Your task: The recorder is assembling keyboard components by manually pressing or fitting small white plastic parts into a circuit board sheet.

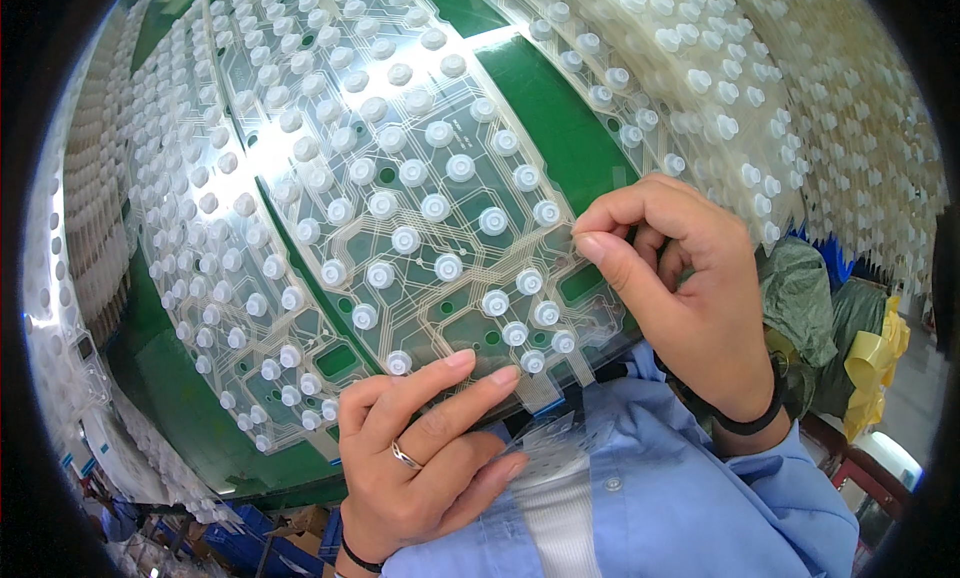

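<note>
A clear keyboard membrane (pixel 410 210) with fine printed traces and several white rubber domes lies on the green work surface in front of me. At its right edge, my right hand (pixel 690 278) is closed, thumb and forefinger pinched together on the border of the sheet. My left hand (pixel 430 458), with a ring on one finger, lies over the near edge. Its fingers are stretched out and apart, two tips resting by the lowest domes. Just right of these fingers, the membrane's ribbon tail (pixel 541 396) with a blue tip hangs toward my blue shirt.
Another domed membrane (pixel 235 268) lies to the left on the green surface (pixel 560 128). Stacks of similar sheets (pixel 700 78) rise at the far right and along the left rim. Dark green plastic bags (pixel 800 298) and yellow plastic (pixel 875 363) sit right of my arm; blue bins (pixel 255 548) stand below left.
</note>
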{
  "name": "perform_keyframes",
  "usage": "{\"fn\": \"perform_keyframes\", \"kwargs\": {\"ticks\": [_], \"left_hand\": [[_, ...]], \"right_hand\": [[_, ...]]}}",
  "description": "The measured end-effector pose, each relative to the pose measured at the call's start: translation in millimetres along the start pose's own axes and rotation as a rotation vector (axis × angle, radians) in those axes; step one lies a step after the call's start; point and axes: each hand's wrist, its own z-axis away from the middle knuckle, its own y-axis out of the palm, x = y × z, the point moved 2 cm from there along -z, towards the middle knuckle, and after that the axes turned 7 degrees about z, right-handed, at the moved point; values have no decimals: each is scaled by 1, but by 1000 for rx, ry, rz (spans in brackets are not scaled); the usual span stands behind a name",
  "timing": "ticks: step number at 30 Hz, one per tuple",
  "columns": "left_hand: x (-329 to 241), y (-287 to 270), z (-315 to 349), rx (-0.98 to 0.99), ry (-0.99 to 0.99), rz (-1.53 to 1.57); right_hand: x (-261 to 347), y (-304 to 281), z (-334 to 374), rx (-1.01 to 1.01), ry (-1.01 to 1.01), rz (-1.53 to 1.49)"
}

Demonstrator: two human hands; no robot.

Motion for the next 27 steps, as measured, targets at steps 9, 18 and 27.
{"fn": "perform_keyframes", "kwargs": {"ticks": [9, 18, 27], "left_hand": [[0, 0, 0, -6, -3, -7], [0, 0, -1, -7, -11, -1], [0, 0, 1, -2, -19, -2]], "right_hand": [[-2, 1, 2, 2, -2, -23], [-2, -1, 1, 39, 46, -99], [-3, 1, 1, 27, 6, -41]]}}
